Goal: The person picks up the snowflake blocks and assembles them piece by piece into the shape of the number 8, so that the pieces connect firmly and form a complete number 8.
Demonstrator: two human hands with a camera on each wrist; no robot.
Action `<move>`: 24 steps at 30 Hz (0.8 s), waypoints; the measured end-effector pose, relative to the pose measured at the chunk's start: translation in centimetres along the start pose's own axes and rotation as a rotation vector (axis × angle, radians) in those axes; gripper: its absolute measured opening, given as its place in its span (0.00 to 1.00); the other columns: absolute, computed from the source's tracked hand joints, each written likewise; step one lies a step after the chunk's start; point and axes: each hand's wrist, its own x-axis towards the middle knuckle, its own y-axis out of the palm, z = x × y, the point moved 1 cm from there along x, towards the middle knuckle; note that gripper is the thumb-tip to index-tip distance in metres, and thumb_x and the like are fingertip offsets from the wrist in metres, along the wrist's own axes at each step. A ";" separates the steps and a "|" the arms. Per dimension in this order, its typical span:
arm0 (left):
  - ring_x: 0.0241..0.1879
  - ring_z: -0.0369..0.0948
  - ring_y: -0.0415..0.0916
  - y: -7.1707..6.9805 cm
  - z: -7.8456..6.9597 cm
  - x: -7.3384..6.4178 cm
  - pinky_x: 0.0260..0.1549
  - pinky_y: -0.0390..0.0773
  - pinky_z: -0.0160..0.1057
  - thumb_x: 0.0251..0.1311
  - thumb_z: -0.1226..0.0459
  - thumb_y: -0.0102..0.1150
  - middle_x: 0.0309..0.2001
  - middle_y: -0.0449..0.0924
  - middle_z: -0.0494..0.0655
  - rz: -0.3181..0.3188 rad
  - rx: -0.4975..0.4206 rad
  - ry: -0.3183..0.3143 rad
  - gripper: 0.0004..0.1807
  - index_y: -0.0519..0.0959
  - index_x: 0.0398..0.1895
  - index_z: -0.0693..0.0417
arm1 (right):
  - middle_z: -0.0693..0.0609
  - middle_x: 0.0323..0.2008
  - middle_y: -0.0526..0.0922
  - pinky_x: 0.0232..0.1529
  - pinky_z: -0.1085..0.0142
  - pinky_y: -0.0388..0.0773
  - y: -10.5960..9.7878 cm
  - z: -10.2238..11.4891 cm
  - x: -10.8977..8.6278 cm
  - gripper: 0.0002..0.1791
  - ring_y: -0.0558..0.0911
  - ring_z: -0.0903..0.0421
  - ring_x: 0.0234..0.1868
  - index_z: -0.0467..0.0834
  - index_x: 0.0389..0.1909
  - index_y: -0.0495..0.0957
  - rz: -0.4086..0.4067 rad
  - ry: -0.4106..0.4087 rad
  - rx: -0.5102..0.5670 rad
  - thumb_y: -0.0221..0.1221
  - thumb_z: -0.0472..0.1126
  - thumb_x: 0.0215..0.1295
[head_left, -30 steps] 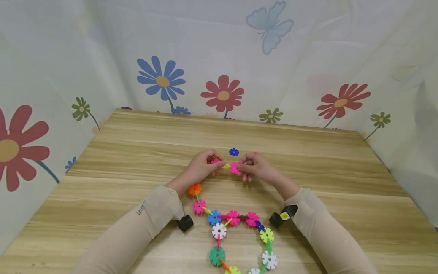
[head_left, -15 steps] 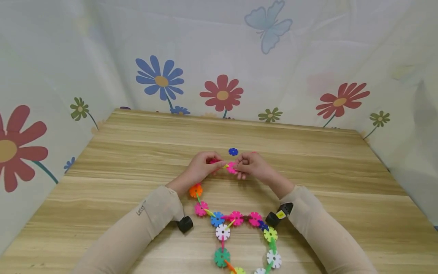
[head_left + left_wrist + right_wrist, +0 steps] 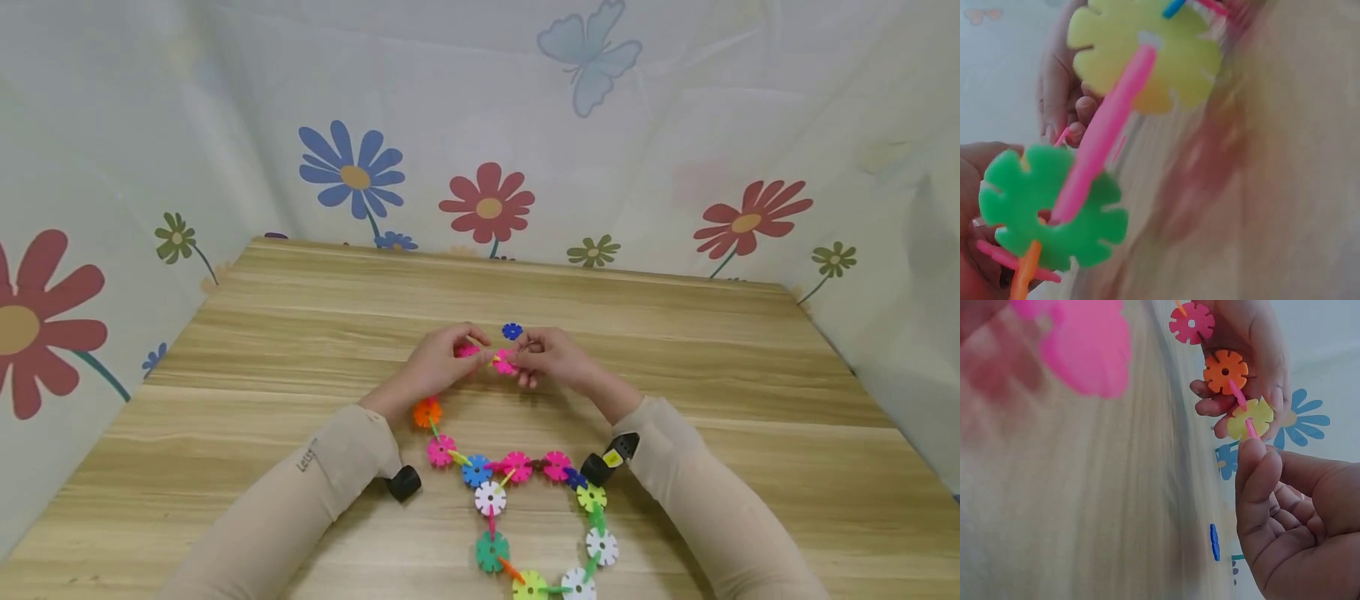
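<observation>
In the head view my left hand [image 3: 438, 360] holds a chain of plastic snowflake discs above the table. With thumb and fingertips, my right hand [image 3: 558, 360] pinches a pink snowflake disc [image 3: 504, 362] close to the left fingertips. Seen from the right wrist, this disc stands edge-on against a yellow disc [image 3: 1250, 419], which the left thumb touches. An orange disc [image 3: 1225, 372] follows along the chain. The left wrist view has a green disc [image 3: 1041, 206] and a pale yellow disc [image 3: 1147, 56] close up, joined by a pink one. How deep the slots mesh is hidden by fingers.
More joined discs form a loop on the wooden table [image 3: 675, 350], with a white disc [image 3: 491, 497] and a dark green disc [image 3: 492, 552] in it. One loose blue disc [image 3: 512, 332] lies just beyond the hands. A flowered curtain [image 3: 420, 100] stands behind.
My right hand has shifted a little left, bringing the pink disc closer to my left fingers. The loop on the table has slid slightly right, then away from me.
</observation>
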 end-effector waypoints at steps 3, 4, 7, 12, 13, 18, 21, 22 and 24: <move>0.37 0.41 0.76 -0.3 -0.2 0.0 0.40 0.77 0.38 0.59 0.53 0.64 0.41 0.82 0.45 0.016 0.121 0.044 0.17 0.78 0.50 0.47 | 0.44 0.27 0.83 0.25 0.70 0.78 -0.3 0.3 0.2 0.08 0.80 0.60 0.22 0.30 0.41 0.73 0.026 -0.010 -0.049 0.54 0.33 0.69; 0.41 0.41 0.77 -0.3 -0.3 0.0 0.44 0.78 0.40 0.58 0.53 0.65 0.43 0.82 0.44 0.024 0.152 0.053 0.18 0.79 0.50 0.46 | 0.46 0.27 0.83 0.25 0.70 0.78 -0.3 0.4 0.3 0.08 0.80 0.60 0.22 0.31 0.41 0.73 0.033 -0.014 -0.068 0.54 0.33 0.69; 0.47 0.43 0.77 -0.2 -0.6 -0.1 0.51 0.78 0.44 0.54 0.52 0.68 0.48 0.82 0.44 0.046 0.230 0.083 0.21 0.79 0.51 0.46 | 0.50 0.26 0.81 0.24 0.70 0.76 -0.4 0.6 0.5 0.08 0.79 0.59 0.23 0.32 0.42 0.75 0.055 -0.026 -0.114 0.54 0.35 0.70; 0.45 0.42 0.77 -0.1 -0.9 -0.2 0.47 0.79 0.42 0.54 0.54 0.69 0.47 0.83 0.43 0.054 0.306 0.095 0.22 0.78 0.52 0.46 | 0.50 0.27 0.81 0.24 0.70 0.76 -0.1 1.1 0.8 0.09 0.79 0.57 0.24 0.33 0.42 0.76 0.073 -0.024 -0.136 0.54 0.36 0.70; 0.44 0.42 0.77 -0.1 -0.9 -0.3 0.47 0.79 0.41 0.54 0.54 0.69 0.46 0.83 0.44 0.051 0.309 0.093 0.22 0.78 0.52 0.47 | 0.49 0.27 0.81 0.25 0.70 0.76 -0.2 1.1 0.8 0.09 0.79 0.57 0.24 0.34 0.41 0.76 0.073 -0.018 -0.137 0.54 0.37 0.70; 0.44 0.42 0.77 0.0 -0.9 -0.4 0.47 0.79 0.42 0.55 0.55 0.68 0.46 0.83 0.44 0.035 0.278 0.063 0.21 0.78 0.51 0.47 | 0.40 0.32 0.83 0.27 0.65 0.79 -0.8 1.4 1.2 0.11 0.80 0.56 0.25 0.35 0.39 0.77 0.019 -0.013 -0.204 0.54 0.41 0.71; 0.43 0.42 0.77 0.0 -0.8 -0.3 0.47 0.79 0.42 0.54 0.55 0.69 0.45 0.83 0.45 0.031 0.259 0.055 0.20 0.78 0.50 0.47 | 0.38 0.34 0.84 0.28 0.62 0.81 -1.4 1.5 1.5 0.11 0.82 0.51 0.27 0.35 0.39 0.77 -0.045 -0.023 -0.298 0.55 0.41 0.70; 0.43 0.42 0.77 0.0 -0.8 -0.3 0.47 0.79 0.42 0.54 0.55 0.69 0.44 0.83 0.45 0.030 0.254 0.055 0.20 0.78 0.50 0.47 | 0.38 0.34 0.84 0.29 0.62 0.81 -1.5 1.5 1.7 0.11 0.82 0.50 0.27 0.36 0.39 0.77 -0.069 -0.024 -0.328 0.56 0.41 0.69; 0.41 0.42 0.77 0.1 -0.7 -0.3 0.46 0.79 0.42 0.54 0.55 0.69 0.43 0.83 0.45 0.029 0.252 0.067 0.20 0.79 0.49 0.48 | 0.40 0.33 0.83 0.29 0.62 0.80 -1.9 1.5 2.0 0.10 0.82 0.49 0.28 0.36 0.40 0.77 -0.112 -0.014 -0.391 0.57 0.41 0.68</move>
